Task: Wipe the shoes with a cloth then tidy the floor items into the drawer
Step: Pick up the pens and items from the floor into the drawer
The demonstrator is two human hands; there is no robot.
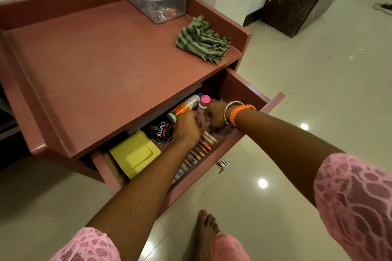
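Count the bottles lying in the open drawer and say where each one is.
2 visible. The white bottle with the orange label lies at the drawer's back, by the left hand. The small pink-capped bottle sits beside it, near the right hand. Hands may hide others.

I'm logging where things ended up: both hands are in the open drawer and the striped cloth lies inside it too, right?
Not quite. In the head view the striped cloth lies on the cabinet top, not in the open drawer. Both the left hand and right hand are in it.

Both hands [187, 128] inside open drawer [244, 89]
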